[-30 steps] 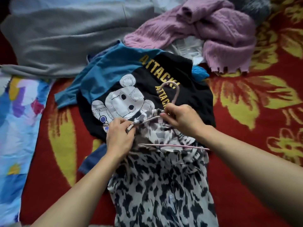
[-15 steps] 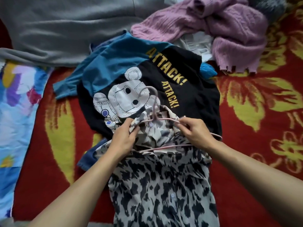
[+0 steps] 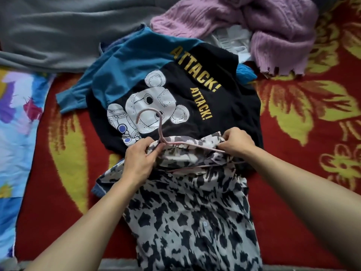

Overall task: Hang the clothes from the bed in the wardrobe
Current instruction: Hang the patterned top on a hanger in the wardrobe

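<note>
Fingers (image 3: 151, 153) of left hand (image 3: 139, 161) and right hand (image 3: 237, 142), knuckles up, pinch-tight on spotted shirt (image 3: 191, 222) at hanger (image 3: 160, 130)

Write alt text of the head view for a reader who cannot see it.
The left hand and right hand pinch the collar of a black-and-white patterned shirt being fitted onto a pink hanger, on a red floral blanket. A black ATTACK! T-shirt lies beyond it.

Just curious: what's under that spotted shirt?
The spotted shirt overlaps the black ATTACK! shirt; a blue fabric edge peeks out left. The pink hanger is threaded inside, partly covered.
</note>
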`<state>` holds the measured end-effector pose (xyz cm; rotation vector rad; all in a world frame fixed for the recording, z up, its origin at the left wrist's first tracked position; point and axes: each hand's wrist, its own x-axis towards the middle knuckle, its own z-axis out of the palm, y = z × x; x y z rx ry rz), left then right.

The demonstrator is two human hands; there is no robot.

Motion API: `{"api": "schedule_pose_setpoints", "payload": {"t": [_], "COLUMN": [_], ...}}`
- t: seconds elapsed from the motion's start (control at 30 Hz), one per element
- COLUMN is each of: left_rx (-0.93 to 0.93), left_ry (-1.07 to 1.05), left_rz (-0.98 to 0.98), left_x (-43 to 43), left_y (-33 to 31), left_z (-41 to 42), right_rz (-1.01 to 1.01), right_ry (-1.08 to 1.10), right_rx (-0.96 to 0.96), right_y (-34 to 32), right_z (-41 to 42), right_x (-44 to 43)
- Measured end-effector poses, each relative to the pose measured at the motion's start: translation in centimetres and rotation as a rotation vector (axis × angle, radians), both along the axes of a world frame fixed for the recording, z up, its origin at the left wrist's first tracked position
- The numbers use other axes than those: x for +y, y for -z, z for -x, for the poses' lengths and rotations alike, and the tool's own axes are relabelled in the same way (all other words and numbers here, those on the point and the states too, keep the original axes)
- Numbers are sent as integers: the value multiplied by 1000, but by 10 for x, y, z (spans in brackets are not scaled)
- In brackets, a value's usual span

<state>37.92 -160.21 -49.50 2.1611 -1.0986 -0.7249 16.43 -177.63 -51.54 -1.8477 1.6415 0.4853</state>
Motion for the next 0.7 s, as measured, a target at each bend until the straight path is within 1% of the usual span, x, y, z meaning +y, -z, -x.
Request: {"api": "schedule_pose_setpoints", "payload": {"t": [0.1, 0.2, 0.23, 0.3, 0.4, 0.47, 0.53, 0.57, 0.6, 0.63, 0.7], "left_rx": [-21, -64, -81, -76, -2, 57, 176, 242, 253, 195, -36], "left_ry": [64, 99, 91, 40, -62, -88, -140, -191, -237, -250, -192], "left_rz": [63, 101, 108, 103, 54, 3, -45, -83, -128, -183, -372], "left_x": [1, 2, 2, 1, -2, -3, -3, 0, 7, 17, 47], "left_y": [-4, -4, -4, -5, -6, -7, -8, -6, 0, 8, 24], "left_z": [4, 6, 6, 5, 5, 6, 3, -2, -10, -20, -40], "right_rz": [21, -105, -76, 39, 11, -5, -4, 10, 34, 65, 88], "right_ry": [94, 248, 268, 222, 173, 153, 198, 230, 279, 336, 443], "right_rx": [-214, -430, -474, -525, -641, -681, -725, -720, -690, -659, -626], "right_y": [-5, -14, -14, -15, -26, -29, -26, -23, -21, -20, -17], "right_z": [21, 42, 50, 62, 62, 59, 60, 62, 64, 66, 71], "right_x": [-1, 0, -1, 0, 18, 28, 30, 29, 26, 23, 14]}}
